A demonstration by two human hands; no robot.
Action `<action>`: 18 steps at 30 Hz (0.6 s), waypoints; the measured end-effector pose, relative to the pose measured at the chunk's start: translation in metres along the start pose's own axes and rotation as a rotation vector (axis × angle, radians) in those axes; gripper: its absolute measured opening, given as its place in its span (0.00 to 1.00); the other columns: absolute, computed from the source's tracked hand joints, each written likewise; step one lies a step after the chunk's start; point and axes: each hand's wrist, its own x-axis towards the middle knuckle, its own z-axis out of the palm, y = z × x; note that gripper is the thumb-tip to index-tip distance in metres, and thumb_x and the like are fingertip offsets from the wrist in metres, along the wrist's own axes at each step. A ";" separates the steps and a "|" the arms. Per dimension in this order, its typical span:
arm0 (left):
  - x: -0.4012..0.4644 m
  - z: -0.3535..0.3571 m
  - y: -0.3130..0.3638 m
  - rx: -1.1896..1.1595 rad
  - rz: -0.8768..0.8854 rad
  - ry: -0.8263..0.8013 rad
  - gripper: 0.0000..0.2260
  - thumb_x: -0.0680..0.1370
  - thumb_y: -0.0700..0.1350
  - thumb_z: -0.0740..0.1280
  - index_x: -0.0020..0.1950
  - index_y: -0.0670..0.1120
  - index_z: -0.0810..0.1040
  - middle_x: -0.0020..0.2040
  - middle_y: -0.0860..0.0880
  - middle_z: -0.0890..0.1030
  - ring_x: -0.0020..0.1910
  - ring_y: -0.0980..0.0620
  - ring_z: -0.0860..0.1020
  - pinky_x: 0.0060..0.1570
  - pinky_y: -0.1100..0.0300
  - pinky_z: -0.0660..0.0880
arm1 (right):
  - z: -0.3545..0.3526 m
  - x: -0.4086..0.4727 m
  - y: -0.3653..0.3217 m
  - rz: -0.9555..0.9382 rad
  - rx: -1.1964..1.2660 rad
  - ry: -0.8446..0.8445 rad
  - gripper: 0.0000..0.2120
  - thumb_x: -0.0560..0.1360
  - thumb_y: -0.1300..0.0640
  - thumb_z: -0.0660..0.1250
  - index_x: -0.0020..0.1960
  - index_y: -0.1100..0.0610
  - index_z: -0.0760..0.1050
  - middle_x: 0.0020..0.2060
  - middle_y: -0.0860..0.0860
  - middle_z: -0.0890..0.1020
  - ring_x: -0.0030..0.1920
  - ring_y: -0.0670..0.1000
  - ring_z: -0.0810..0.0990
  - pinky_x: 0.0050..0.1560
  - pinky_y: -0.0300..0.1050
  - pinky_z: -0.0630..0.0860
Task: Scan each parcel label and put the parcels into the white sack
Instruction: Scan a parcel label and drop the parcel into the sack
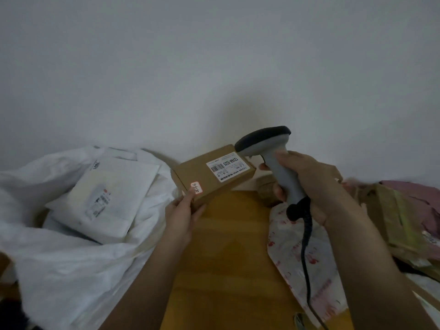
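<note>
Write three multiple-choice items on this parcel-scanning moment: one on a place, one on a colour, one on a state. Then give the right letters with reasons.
1. Where is the white sack?
A. left of the cardboard box
B. right of the box
C. behind the scanner

2. What colour is the handle of the barcode scanner?
A. red
B. grey
C. yellow

3. What is the left hand doing?
A. resting flat on the table
B. holding the cardboard box
C. gripping the scanner cable

Answers:
1 A, the sack fills the left side.
2 B, the handle in the right hand is grey.
3 B, the fingers grip the box's near corner.
</note>
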 end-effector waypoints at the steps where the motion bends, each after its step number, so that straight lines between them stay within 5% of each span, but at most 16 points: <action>1: -0.002 -0.004 0.005 -0.038 0.026 0.027 0.13 0.78 0.43 0.69 0.59 0.38 0.75 0.57 0.42 0.81 0.55 0.48 0.81 0.54 0.51 0.81 | 0.006 0.004 0.003 -0.003 0.017 0.009 0.11 0.79 0.49 0.64 0.50 0.57 0.76 0.50 0.65 0.80 0.23 0.50 0.72 0.26 0.42 0.69; 4: -0.010 -0.016 0.021 -0.200 0.126 0.092 0.08 0.79 0.45 0.68 0.53 0.41 0.76 0.56 0.43 0.81 0.56 0.48 0.80 0.56 0.50 0.80 | 0.024 0.014 0.009 -0.013 0.052 0.010 0.12 0.78 0.49 0.67 0.56 0.56 0.75 0.51 0.56 0.82 0.23 0.46 0.72 0.23 0.39 0.71; 10: -0.015 -0.044 0.045 -0.456 0.263 0.253 0.11 0.80 0.50 0.66 0.55 0.43 0.73 0.56 0.44 0.80 0.55 0.48 0.81 0.55 0.56 0.80 | 0.052 0.019 0.016 0.008 0.024 -0.074 0.11 0.78 0.50 0.67 0.57 0.56 0.75 0.50 0.55 0.82 0.25 0.46 0.73 0.25 0.40 0.72; 14: -0.006 -0.059 0.056 -0.470 0.188 0.116 0.23 0.81 0.56 0.61 0.67 0.39 0.69 0.60 0.40 0.79 0.55 0.43 0.83 0.56 0.53 0.80 | 0.062 0.018 0.020 0.028 0.000 -0.103 0.10 0.78 0.51 0.67 0.57 0.55 0.75 0.49 0.54 0.83 0.26 0.46 0.73 0.26 0.39 0.72; 18: -0.002 -0.053 0.057 -0.387 0.086 -0.006 0.21 0.82 0.53 0.62 0.65 0.37 0.69 0.56 0.37 0.82 0.53 0.41 0.83 0.47 0.56 0.82 | 0.061 0.021 0.023 0.055 -0.004 -0.081 0.10 0.78 0.51 0.67 0.57 0.54 0.75 0.49 0.53 0.83 0.26 0.46 0.73 0.27 0.39 0.73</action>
